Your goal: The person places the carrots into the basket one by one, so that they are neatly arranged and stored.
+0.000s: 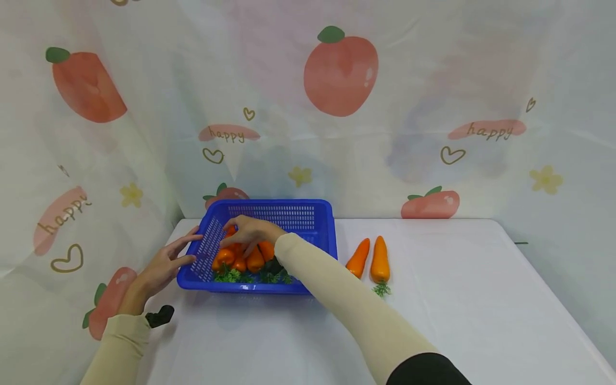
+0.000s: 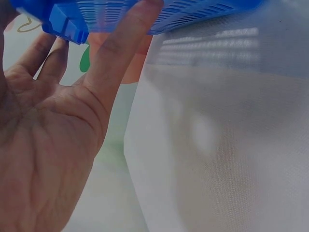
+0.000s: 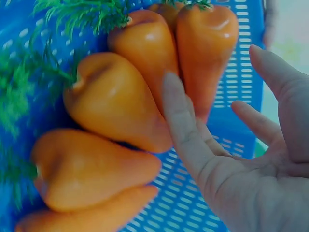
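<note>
A blue basket [image 1: 269,289] with slotted walls stands on the white table and holds several orange carrots [image 1: 255,261] with green leafy tops. My left hand [image 1: 161,267] touches the basket's left side, its fingers nearly straight along the rim. From below, the left wrist view shows the thumb [image 2: 120,46] against the basket wall. Inside the basket is my right hand [image 1: 252,232], over the carrots. In the right wrist view its fingers are spread and extended, and one fingertip [image 3: 173,84] lies against a carrot [image 3: 147,46]. Nothing is gripped in that hand.
Two more carrots, a left one [image 1: 358,258] and a right one [image 1: 380,259], lie on the white table [image 1: 457,299] just right of the basket. Behind and to the left hangs a cloth [image 1: 366,160] printed with fruit.
</note>
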`<move>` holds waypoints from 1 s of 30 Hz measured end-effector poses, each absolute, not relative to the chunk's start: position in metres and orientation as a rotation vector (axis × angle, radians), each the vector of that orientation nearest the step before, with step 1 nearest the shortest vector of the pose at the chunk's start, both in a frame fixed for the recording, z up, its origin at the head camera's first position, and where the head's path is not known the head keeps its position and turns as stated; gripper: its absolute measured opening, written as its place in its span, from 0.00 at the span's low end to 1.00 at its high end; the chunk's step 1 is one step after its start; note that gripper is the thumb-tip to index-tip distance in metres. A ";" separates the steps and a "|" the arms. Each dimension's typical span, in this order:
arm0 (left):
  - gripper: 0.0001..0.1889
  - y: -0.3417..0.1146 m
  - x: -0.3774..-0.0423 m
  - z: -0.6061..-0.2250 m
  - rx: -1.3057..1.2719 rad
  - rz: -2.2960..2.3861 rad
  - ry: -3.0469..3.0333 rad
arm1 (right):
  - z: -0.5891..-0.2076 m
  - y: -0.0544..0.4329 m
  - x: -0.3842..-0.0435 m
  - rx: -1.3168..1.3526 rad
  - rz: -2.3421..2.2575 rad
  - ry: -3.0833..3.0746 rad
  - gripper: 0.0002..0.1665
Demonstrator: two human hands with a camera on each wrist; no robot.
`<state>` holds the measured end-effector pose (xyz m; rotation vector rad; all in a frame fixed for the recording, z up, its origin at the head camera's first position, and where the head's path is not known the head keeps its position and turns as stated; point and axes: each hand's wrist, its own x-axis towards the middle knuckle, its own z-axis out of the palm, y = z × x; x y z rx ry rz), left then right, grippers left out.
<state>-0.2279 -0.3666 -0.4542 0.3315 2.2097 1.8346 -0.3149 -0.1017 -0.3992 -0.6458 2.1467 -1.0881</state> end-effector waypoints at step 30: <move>0.31 -0.364 -0.224 -0.452 0.310 1.846 2.216 | -0.346 0.041 -0.311 -1.304 -0.752 2.558 0.45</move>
